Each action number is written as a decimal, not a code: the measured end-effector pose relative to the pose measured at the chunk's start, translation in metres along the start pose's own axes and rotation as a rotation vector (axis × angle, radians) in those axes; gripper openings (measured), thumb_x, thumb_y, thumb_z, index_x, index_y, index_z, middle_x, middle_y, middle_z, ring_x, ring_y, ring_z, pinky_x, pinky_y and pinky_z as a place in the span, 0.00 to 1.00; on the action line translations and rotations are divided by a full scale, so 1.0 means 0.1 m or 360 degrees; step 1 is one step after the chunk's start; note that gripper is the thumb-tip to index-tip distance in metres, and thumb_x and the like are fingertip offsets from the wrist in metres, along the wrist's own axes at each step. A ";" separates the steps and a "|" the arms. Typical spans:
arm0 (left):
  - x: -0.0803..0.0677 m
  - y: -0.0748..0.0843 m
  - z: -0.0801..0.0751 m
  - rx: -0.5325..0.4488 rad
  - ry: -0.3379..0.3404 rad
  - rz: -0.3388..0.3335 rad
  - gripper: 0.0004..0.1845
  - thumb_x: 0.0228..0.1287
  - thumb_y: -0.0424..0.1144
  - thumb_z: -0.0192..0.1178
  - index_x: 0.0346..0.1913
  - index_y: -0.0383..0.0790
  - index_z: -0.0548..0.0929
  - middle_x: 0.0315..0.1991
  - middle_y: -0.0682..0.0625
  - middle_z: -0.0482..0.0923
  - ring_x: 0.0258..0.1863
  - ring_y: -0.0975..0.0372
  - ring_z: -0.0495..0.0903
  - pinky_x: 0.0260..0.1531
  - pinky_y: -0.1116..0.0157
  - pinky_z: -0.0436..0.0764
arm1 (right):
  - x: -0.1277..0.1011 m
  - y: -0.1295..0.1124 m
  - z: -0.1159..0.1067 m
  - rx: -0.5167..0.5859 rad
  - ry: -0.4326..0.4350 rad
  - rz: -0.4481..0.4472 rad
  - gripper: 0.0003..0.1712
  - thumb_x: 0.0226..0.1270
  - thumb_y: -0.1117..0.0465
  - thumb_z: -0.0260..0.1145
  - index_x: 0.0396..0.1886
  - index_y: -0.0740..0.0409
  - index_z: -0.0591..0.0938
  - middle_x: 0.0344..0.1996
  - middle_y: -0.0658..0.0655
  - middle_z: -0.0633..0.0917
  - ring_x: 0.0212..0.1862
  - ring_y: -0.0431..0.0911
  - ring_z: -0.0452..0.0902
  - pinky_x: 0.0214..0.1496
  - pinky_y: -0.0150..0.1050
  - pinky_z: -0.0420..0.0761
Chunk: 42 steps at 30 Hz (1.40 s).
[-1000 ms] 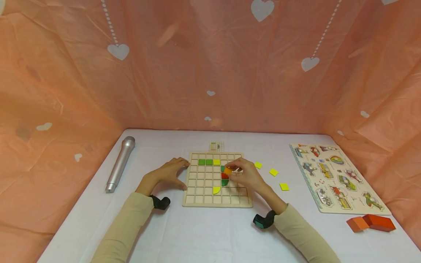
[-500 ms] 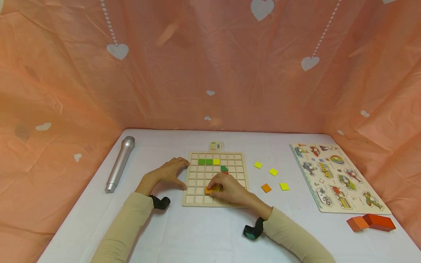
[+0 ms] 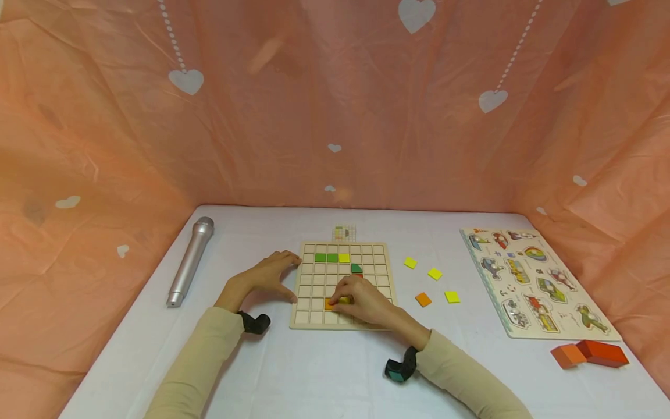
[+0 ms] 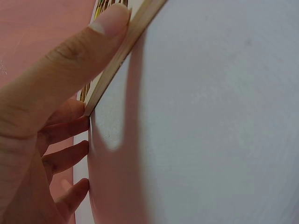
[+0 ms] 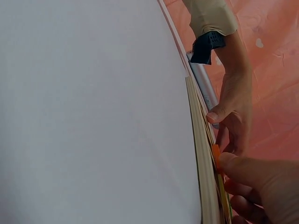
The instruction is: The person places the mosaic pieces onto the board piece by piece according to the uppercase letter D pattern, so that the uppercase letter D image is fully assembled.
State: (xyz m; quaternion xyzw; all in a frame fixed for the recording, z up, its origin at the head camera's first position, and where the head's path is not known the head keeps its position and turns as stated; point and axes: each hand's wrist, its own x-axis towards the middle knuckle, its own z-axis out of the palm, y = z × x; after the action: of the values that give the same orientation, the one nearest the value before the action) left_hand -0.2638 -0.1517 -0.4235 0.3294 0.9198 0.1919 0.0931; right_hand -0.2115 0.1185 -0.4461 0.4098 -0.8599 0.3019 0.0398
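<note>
A wooden grid board [image 3: 311, 318] lies on the white table. My right hand [image 3: 366, 299] is over its front half and pinches a square orange tile [image 3: 328, 304] at a cell; the right wrist view shows the thumb against that orange tile [image 5: 216, 156]. Under the fingers, a yellow quarter-round tile [image 3: 345, 300] is partly covered. My left hand [image 3: 267, 273] rests at the board's left edge with fingers spread, its thumb [image 4: 112, 21] on the rim. Farther back in the grid are two green square tiles [image 3: 326, 258], a yellow square tile [image 3: 344, 258] and a dark green quarter-round tile [image 3: 356, 268].
Right of the board lie a loose orange tile [image 3: 423, 299] and several yellow tiles [image 3: 435, 273]. A small pattern card [image 3: 344, 233] is behind the board. A silver microphone [image 3: 191, 263] lies at left; a picture puzzle board [image 3: 539, 285] and red and orange blocks [image 3: 602, 353] are at right.
My right hand has carried the orange tile left and toward the front, to a cell beside the yellow piece. The loose orange tile at right has come into view. My left hand has stayed put.
</note>
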 end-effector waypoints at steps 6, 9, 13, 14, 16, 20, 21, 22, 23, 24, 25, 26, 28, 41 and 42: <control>0.00 -0.01 0.01 0.0002 0.0003 0.0007 0.47 0.38 0.55 0.74 0.61 0.35 0.69 0.61 0.44 0.67 0.60 0.49 0.65 0.61 0.51 0.65 | 0.02 0.01 0.01 -0.0013 0.0004 0.0015 0.06 0.55 0.57 0.71 0.33 0.51 0.88 0.34 0.45 0.81 0.42 0.38 0.73 0.45 0.33 0.74; 0.00 -0.02 0.01 0.0006 -0.0001 0.0005 0.47 0.39 0.55 0.74 0.61 0.35 0.69 0.61 0.44 0.66 0.61 0.48 0.64 0.62 0.50 0.65 | 0.02 0.00 -0.02 -0.0037 -0.0019 0.0036 0.09 0.56 0.55 0.71 0.37 0.51 0.87 0.36 0.45 0.81 0.42 0.39 0.72 0.45 0.33 0.74; 0.00 -0.03 0.02 0.0018 -0.0011 0.0003 0.47 0.39 0.56 0.74 0.62 0.35 0.68 0.61 0.44 0.66 0.62 0.47 0.63 0.63 0.49 0.63 | 0.00 0.00 -0.12 0.0008 -0.0003 0.0102 0.16 0.57 0.56 0.70 0.45 0.54 0.84 0.41 0.48 0.79 0.43 0.42 0.71 0.44 0.34 0.74; 0.01 -0.03 0.02 0.0020 -0.0015 0.0003 0.48 0.39 0.56 0.74 0.62 0.35 0.68 0.61 0.44 0.66 0.62 0.47 0.63 0.63 0.50 0.63 | 0.00 0.01 -0.16 0.0040 0.0013 0.0122 0.17 0.57 0.57 0.70 0.47 0.55 0.83 0.43 0.49 0.79 0.43 0.43 0.72 0.44 0.35 0.75; 0.01 -0.04 0.02 0.0022 -0.0015 0.0007 0.48 0.39 0.56 0.74 0.62 0.35 0.68 0.61 0.43 0.66 0.62 0.48 0.63 0.63 0.50 0.63 | -0.02 0.03 -0.24 0.0093 0.0057 0.0136 0.18 0.58 0.60 0.69 0.49 0.58 0.82 0.45 0.51 0.79 0.43 0.46 0.73 0.44 0.38 0.78; 0.01 -0.04 0.03 0.0013 -0.0012 0.0007 0.48 0.39 0.56 0.74 0.62 0.35 0.68 0.61 0.44 0.66 0.61 0.49 0.64 0.63 0.51 0.63 | -0.11 0.10 -0.40 0.0171 0.0137 0.0149 0.20 0.55 0.62 0.71 0.49 0.61 0.81 0.46 0.54 0.78 0.46 0.51 0.75 0.45 0.45 0.80; 0.01 -0.04 0.03 0.0012 -0.0009 0.0008 0.48 0.39 0.56 0.74 0.62 0.35 0.68 0.61 0.44 0.66 0.61 0.48 0.64 0.63 0.50 0.64 | -0.14 0.13 -0.44 0.0170 0.0157 0.0148 0.20 0.54 0.63 0.71 0.49 0.61 0.81 0.45 0.55 0.79 0.45 0.52 0.75 0.45 0.47 0.80; 0.01 -0.04 0.03 0.0011 -0.0008 0.0010 0.47 0.39 0.56 0.74 0.62 0.35 0.68 0.61 0.44 0.66 0.61 0.48 0.64 0.63 0.50 0.64 | -0.17 0.15 -0.48 0.0168 0.0172 0.0162 0.20 0.54 0.63 0.71 0.49 0.61 0.81 0.46 0.55 0.79 0.45 0.53 0.75 0.44 0.47 0.80; 0.01 -0.04 0.03 0.0008 -0.0008 0.0008 0.47 0.39 0.55 0.74 0.62 0.35 0.68 0.61 0.44 0.66 0.61 0.48 0.63 0.63 0.50 0.63 | -0.21 0.16 -0.52 0.0173 0.0187 0.0172 0.20 0.54 0.64 0.71 0.48 0.61 0.81 0.46 0.55 0.79 0.44 0.53 0.75 0.44 0.48 0.79; 0.00 -0.04 0.03 0.0007 -0.0009 0.0007 0.47 0.39 0.55 0.74 0.62 0.35 0.68 0.61 0.43 0.66 0.61 0.48 0.63 0.63 0.50 0.63 | -0.25 0.18 -0.56 0.0166 0.0201 0.0185 0.20 0.54 0.64 0.71 0.48 0.61 0.81 0.45 0.55 0.79 0.44 0.53 0.75 0.43 0.48 0.79; 0.00 -0.04 0.03 0.0005 -0.0010 0.0004 0.47 0.39 0.55 0.74 0.62 0.35 0.68 0.61 0.43 0.66 0.62 0.48 0.63 0.63 0.50 0.63 | -0.29 0.20 -0.60 0.0149 0.0220 0.0198 0.20 0.54 0.63 0.71 0.48 0.61 0.81 0.45 0.55 0.79 0.42 0.52 0.74 0.43 0.47 0.79; 0.00 -0.04 0.02 -0.0001 -0.0012 -0.0002 0.47 0.39 0.55 0.74 0.62 0.35 0.68 0.62 0.44 0.66 0.62 0.48 0.63 0.63 0.50 0.63 | -0.33 0.22 -0.63 0.0129 0.0239 0.0203 0.20 0.54 0.64 0.72 0.48 0.60 0.82 0.44 0.56 0.79 0.42 0.51 0.74 0.42 0.47 0.79; 0.00 -0.03 0.02 0.0002 -0.0010 -0.0004 0.47 0.38 0.55 0.74 0.62 0.35 0.69 0.62 0.43 0.66 0.62 0.48 0.63 0.63 0.50 0.63 | -0.42 0.26 -0.70 0.0086 0.0276 0.0208 0.19 0.53 0.64 0.72 0.47 0.60 0.82 0.43 0.57 0.79 0.40 0.50 0.74 0.41 0.44 0.79; 0.00 -0.02 0.02 0.0005 -0.0008 -0.0010 0.48 0.38 0.56 0.74 0.61 0.35 0.69 0.61 0.43 0.66 0.61 0.47 0.63 0.63 0.50 0.63 | -0.96 0.49 -0.98 -0.0063 0.0409 0.0183 0.19 0.48 0.71 0.72 0.43 0.59 0.82 0.38 0.56 0.81 0.36 0.52 0.75 0.36 0.40 0.79; 0.01 -0.02 0.02 0.0004 -0.0010 -0.0012 0.48 0.38 0.56 0.74 0.61 0.35 0.69 0.61 0.43 0.66 0.61 0.48 0.63 0.63 0.50 0.63 | -0.99 0.51 -0.99 -0.0062 0.0404 0.0183 0.19 0.48 0.72 0.72 0.42 0.60 0.83 0.37 0.56 0.81 0.36 0.52 0.75 0.35 0.40 0.79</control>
State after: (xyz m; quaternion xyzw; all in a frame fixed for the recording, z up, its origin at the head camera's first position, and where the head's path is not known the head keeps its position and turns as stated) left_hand -0.2646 -0.1519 -0.4261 0.3268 0.9209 0.1894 0.0963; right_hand -0.2006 0.2651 -0.4213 0.3174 -0.8757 0.3363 0.1388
